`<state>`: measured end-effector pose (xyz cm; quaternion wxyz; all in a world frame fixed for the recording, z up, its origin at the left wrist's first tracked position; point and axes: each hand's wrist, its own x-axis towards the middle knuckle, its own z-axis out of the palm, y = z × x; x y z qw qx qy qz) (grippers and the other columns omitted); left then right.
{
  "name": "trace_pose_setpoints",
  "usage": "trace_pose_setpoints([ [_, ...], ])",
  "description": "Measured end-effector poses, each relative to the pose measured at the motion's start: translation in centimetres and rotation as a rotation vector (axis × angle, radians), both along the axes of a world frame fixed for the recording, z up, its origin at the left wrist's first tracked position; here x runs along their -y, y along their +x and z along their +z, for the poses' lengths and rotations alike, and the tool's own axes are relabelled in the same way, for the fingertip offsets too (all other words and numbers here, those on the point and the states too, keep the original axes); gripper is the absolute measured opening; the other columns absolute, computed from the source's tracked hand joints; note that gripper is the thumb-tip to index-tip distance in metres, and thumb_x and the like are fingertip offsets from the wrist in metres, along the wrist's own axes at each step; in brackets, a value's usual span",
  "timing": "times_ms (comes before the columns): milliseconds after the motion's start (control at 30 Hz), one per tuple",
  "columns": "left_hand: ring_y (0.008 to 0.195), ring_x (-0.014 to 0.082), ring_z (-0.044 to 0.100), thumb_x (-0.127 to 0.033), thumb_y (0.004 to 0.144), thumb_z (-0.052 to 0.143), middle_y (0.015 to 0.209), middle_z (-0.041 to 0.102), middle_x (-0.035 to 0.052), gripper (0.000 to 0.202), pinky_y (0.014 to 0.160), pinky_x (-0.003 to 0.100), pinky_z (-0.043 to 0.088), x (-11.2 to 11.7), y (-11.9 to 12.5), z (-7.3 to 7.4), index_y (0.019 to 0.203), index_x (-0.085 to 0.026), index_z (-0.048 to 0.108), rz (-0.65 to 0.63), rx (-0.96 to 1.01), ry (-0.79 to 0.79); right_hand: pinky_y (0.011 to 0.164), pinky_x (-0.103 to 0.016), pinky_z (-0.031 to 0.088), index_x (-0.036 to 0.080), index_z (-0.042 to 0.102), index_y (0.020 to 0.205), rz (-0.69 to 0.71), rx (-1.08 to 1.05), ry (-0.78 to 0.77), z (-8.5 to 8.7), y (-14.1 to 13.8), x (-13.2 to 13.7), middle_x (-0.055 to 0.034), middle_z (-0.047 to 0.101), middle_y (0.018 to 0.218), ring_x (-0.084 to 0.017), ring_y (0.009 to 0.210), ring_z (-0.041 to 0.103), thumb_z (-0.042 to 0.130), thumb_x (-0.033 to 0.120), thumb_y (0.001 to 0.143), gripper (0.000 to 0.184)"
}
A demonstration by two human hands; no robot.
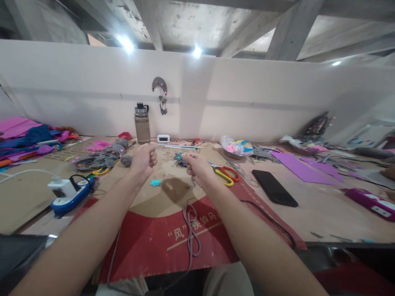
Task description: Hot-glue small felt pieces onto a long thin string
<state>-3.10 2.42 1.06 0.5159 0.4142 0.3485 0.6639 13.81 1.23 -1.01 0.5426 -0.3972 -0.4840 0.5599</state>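
Observation:
Both arms reach forward over a brown and red paper sheet [145, 242]. My left hand [144, 161] is raised with its fingers closed in a pinch; whatever is between them is too small to make out. My right hand [197, 166] pinches a small blue-grey decoration [179, 158], its details blurred. Below that hand, a grey cord [191, 230] lies in loops on the red part of the sheet. A turquoise flower-shaped piece [155, 183] rests on the sheet between my forearms. Scissors with yellow and orange handles [227, 177] lie just right of my right hand.
A bottle [142, 125] and a small white digital clock [163, 138] stand by the wall. To the left are a blue power strip [72, 196] and grey felt pieces [101, 158]. A black phone [274, 188], a bowl [236, 153] and purple sheets [304, 166] lie right.

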Motion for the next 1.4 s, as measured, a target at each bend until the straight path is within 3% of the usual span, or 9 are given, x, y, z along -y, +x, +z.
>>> trace_pose_setpoints([
  [233, 0.030, 0.0042, 0.014, -0.043, 0.072, 0.060, 0.038, 0.016, -0.0103, 0.053, 0.034, 0.022, 0.007, 0.1, -0.4, 0.5, 0.055, -0.021, 0.015, -0.054, 0.099, -0.029, 0.039, -0.019, 0.012, 0.018, 0.046, 0.064, 0.032, -0.024, 0.009, -0.1, -0.1, 0.0, 0.0112, 0.030, 0.046, -0.002, 0.039, 0.019, 0.066, 0.037, 0.058, 0.028],
  [533, 0.031, 0.0038, 0.014, -0.035, 0.072, 0.061, 0.039, 0.016, -0.0108, 0.050, 0.033, 0.020, 0.007, -0.4, -0.3, 0.0, 0.055, -0.021, 0.017, -0.026, 0.092, -0.069, 0.038, -0.020, 0.012, 0.017, 0.051, 0.067, -0.015, 0.030, 0.032, -0.2, -0.4, -0.4, 0.0110, 0.031, 0.045, -0.003, 0.038, 0.019, 0.062, 0.039, 0.060, 0.025],
  [667, 0.031, 0.0037, 0.016, -0.030, 0.072, 0.059, 0.041, 0.018, -0.0113, 0.040, 0.032, 0.018, 0.011, -1.0, -0.5, -0.4, 0.056, -0.020, 0.024, 0.008, 0.126, -0.083, 0.038, -0.020, 0.014, 0.018, 0.049, 0.065, -0.026, 0.052, 0.056, -0.4, -0.4, -0.6, 0.0110, 0.031, 0.045, -0.003, 0.038, 0.020, 0.061, 0.040, 0.062, 0.026],
  [833, 0.042, 0.0041, 0.040, -0.012, 0.061, 0.056, 0.055, 0.047, -0.0050, 0.012, 0.039, 0.015, 0.030, -1.1, -0.1, -1.1, 0.070, -0.016, 0.048, 0.019, 0.038, -0.089, 0.038, -0.020, 0.016, 0.017, 0.049, 0.063, -0.048, 0.097, 0.089, -0.7, -0.5, -0.9, 0.0104, 0.033, 0.046, -0.004, 0.038, 0.022, 0.059, 0.041, 0.064, 0.026],
  [900, 0.043, 0.0043, 0.041, -0.004, 0.053, 0.050, 0.057, 0.049, -0.0041, 0.022, 0.041, 0.016, 0.031, -1.1, 0.2, -1.7, 0.072, -0.015, 0.053, -0.005, -0.037, -0.090, 0.038, -0.020, 0.017, 0.017, 0.050, 0.064, -0.056, 0.105, 0.089, -0.9, -0.5, -1.2, 0.0104, 0.033, 0.046, -0.004, 0.038, 0.023, 0.059, 0.040, 0.064, 0.024],
  [967, 0.042, 0.0046, 0.039, -0.002, 0.047, 0.045, 0.052, 0.046, -0.0046, 0.022, 0.040, 0.016, 0.029, -1.1, 0.4, -2.3, 0.064, -0.016, 0.051, -0.029, -0.107, -0.063, 0.038, -0.020, 0.017, 0.017, 0.051, 0.066, -0.064, 0.114, 0.081, -1.1, -0.6, -1.4, 0.0105, 0.034, 0.046, -0.004, 0.038, 0.024, 0.059, 0.039, 0.065, 0.024],
  [1133, 0.036, 0.0044, 0.026, -0.007, 0.049, 0.045, 0.043, 0.034, -0.0070, 0.011, 0.036, 0.017, 0.017, -1.1, 0.5, -2.5, 0.052, -0.017, 0.042, -0.086, -0.115, -0.020, 0.037, -0.020, 0.017, 0.017, 0.049, 0.064, -0.086, 0.150, 0.058, -1.2, -0.7, -1.5, 0.0101, 0.034, 0.044, -0.003, 0.036, 0.023, 0.057, 0.037, 0.067, 0.021],
  [1267, 0.046, 0.0064, 0.042, -0.015, 0.057, 0.057, 0.058, 0.052, -0.0026, 0.012, 0.043, 0.019, 0.032, -0.6, 0.7, -1.9, 0.069, -0.014, 0.058, -0.085, -0.227, -0.036, 0.038, -0.020, 0.016, 0.017, 0.048, 0.062, -0.095, 0.168, 0.075, -1.0, -0.7, -1.2, 0.0088, 0.036, 0.047, -0.003, 0.037, 0.025, 0.055, 0.036, 0.068, 0.020],
  [1400, 0.056, 0.0094, 0.050, -0.029, 0.065, 0.064, 0.068, 0.059, 0.0026, 0.021, 0.051, 0.022, 0.038, -0.1, 1.1, -1.7, 0.075, -0.011, 0.064, -0.234, -0.326, -0.061, 0.041, -0.020, 0.017, 0.017, 0.049, 0.063, -0.102, 0.175, 0.109, -1.1, -0.7, -1.4, 0.0080, 0.038, 0.048, -0.003, 0.039, 0.024, 0.054, 0.037, 0.067, 0.022],
])
